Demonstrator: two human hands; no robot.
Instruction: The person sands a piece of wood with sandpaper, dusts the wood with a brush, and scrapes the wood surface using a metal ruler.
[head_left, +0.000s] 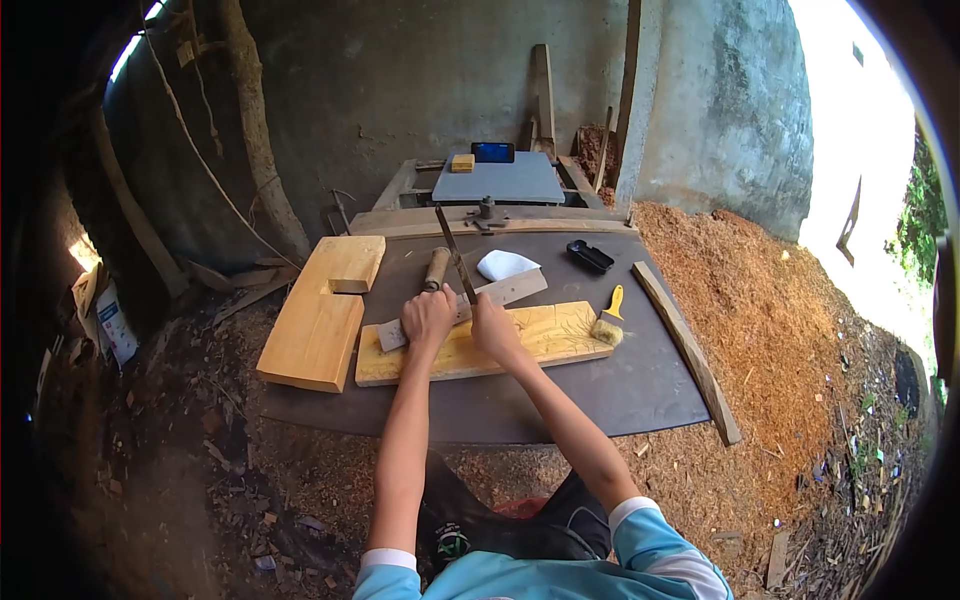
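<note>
A carved yellow board (545,333) lies across the dark table, with a flat metal blade (515,287) resting slantwise on it. My left hand (428,318) is closed at the blade's left part, just below a short round wooden piece (437,268). My right hand (492,328) is closed around the lower end of a long thin dark tool (455,250), which points up and away over the blade. The fingertips of both hands are partly hidden. Behind the blade sits a white cloth or paper piece (506,264).
Thick notched wooden block (322,330) at the left; yellow-handled brush (611,315) at the board's right end. Black open case (590,257) at the back right. Wooden strip (690,355) along the right edge. A phone (493,152) stands on a far grey panel (500,182).
</note>
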